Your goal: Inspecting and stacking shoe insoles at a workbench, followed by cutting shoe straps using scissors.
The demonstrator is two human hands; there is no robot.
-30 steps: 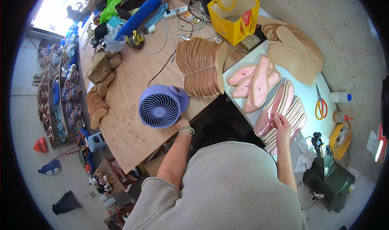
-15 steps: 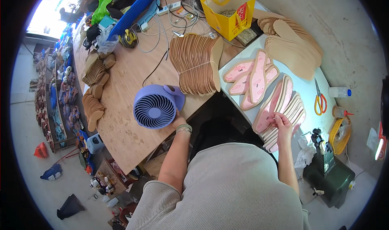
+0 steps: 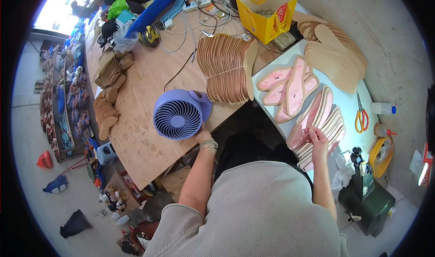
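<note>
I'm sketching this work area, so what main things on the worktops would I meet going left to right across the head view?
Tan sole-shaped pieces, purple fan, tied brown bundle, crossed pink pieces, orange-handled scissors, blue-capped bottle.

Past the far end of the wooden desk (image 3: 145, 134) I see a yellow bag (image 3: 252, 22) standing open, its handles up. Left of it I pick out a white power strip (image 3: 197, 4) among tangled cables (image 3: 185, 37), then a blue tray (image 3: 154, 11) with a green bag (image 3: 121, 1) beside it. On the right, I have orange-handled scissors (image 3: 360, 112) on the white desk (image 3: 348, 104), near a blue-capped bottle (image 3: 383, 108), a red-tipped bottle (image 3: 380, 130) and a yellow basket (image 3: 377, 160). I spot crumpled tissue (image 3: 342, 173) nearer me. Far left, I see packed shelves (image 3: 59, 112) and a red bag (image 3: 44, 160) on the floor (image 3: 34, 134).
</note>
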